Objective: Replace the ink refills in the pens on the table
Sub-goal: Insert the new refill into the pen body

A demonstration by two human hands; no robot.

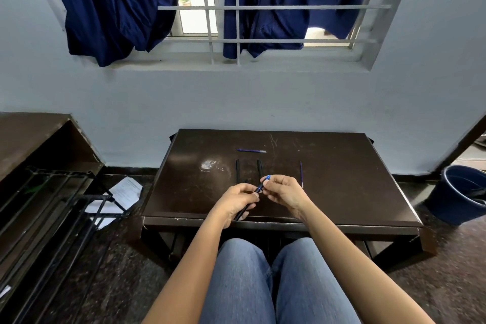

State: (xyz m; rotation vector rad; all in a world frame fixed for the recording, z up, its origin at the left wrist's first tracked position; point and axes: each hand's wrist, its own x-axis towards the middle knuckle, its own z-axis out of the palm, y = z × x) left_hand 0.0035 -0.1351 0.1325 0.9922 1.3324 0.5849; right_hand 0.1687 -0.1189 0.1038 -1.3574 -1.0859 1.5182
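Observation:
My left hand (236,201) grips the barrel of a black pen (246,208) that slants up to the right over the near part of the dark brown table (342,192). My right hand (282,191) pinches the pen's blue upper end (267,178). Two more black pens lie upright side by side just beyond my hands, the left pen (238,169) and the right pen (259,167). A blue refill (251,150) lies crosswise farther back. Another thin blue refill (301,173) lies to the right of my right hand.
A whitish smear (210,165) marks the tabletop left of the pens. A blue bucket (462,194) stands on the floor at the right. Black metal racks (52,208) and papers (123,193) lie on the floor at the left. The wall and a barred window are behind.

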